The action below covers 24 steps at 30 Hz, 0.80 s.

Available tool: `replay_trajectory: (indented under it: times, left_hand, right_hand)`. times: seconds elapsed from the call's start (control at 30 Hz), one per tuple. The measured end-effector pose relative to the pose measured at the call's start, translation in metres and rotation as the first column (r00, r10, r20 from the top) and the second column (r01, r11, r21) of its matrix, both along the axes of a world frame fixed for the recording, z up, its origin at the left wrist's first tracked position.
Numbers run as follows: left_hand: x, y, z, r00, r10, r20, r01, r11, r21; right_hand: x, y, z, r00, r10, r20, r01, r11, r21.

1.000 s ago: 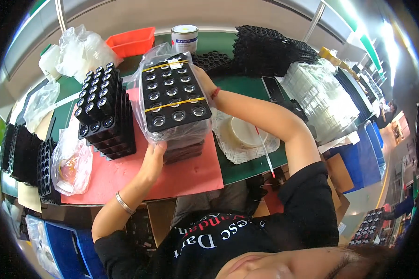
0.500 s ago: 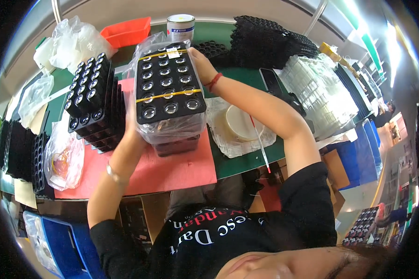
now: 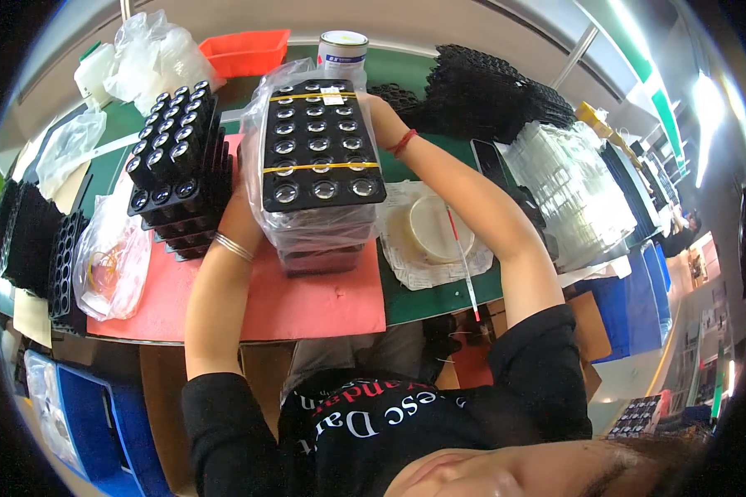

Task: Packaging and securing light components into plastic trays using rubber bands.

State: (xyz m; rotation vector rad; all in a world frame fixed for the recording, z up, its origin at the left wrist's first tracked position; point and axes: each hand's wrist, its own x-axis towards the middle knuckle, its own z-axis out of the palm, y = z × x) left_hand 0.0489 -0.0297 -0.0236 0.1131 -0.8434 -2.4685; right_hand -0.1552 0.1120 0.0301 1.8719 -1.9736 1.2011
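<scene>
While both hands press its sides, the scene reads:
Tray stack (image 3: 319, 157): bagged, yellow-banded, above the red mat (image 3: 307, 298) on the table (image 3: 439, 290).
Left hand (image 3: 244, 207): fingers hidden behind the stack's left side; grip unclear.
Right hand (image 3: 379, 116): fingers flat against its far right corner.

Bagged stack of black lens trays (image 3: 319, 157), bound with two yellow bands, wrapped in clear plastic, standing on a red mat (image 3: 307, 302). Left hand (image 3: 244, 203) pressed against its left side, mostly hidden; silver bracelet (image 3: 234, 247) on that wrist. Right hand (image 3: 381, 116) at its far right corner, red cord at the wrist. Second, unbagged tray stack (image 3: 174, 170) just beside, to the left. White tin (image 3: 342, 51) behind. Green surface (image 3: 439, 294) underneath.
</scene>
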Motion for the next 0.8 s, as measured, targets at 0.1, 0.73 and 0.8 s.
replay_trajectory:
  times: [0.1,0.73,0.8]
  left_hand:
    - [-0.005,-0.019,-0.013,1.000,0.013,-0.006,-0.013,1.000,-0.015]
    - [-0.021,-0.018,-0.042,0.977,-0.131,-0.171,0.130,0.991,-0.016]
    - [0.005,-0.014,0.004,0.911,-0.405,-0.075,0.379,0.753,0.539]
  right_hand:
    - [0.017,0.005,0.003,0.984,0.175,-0.021,-0.175,0.984,0.017]
    - [0.022,0.019,0.023,0.983,-0.003,-0.183,0.021,0.995,0.095]
    - [0.043,0.024,0.031,0.757,0.019,0.653,-0.086,0.994,0.071]
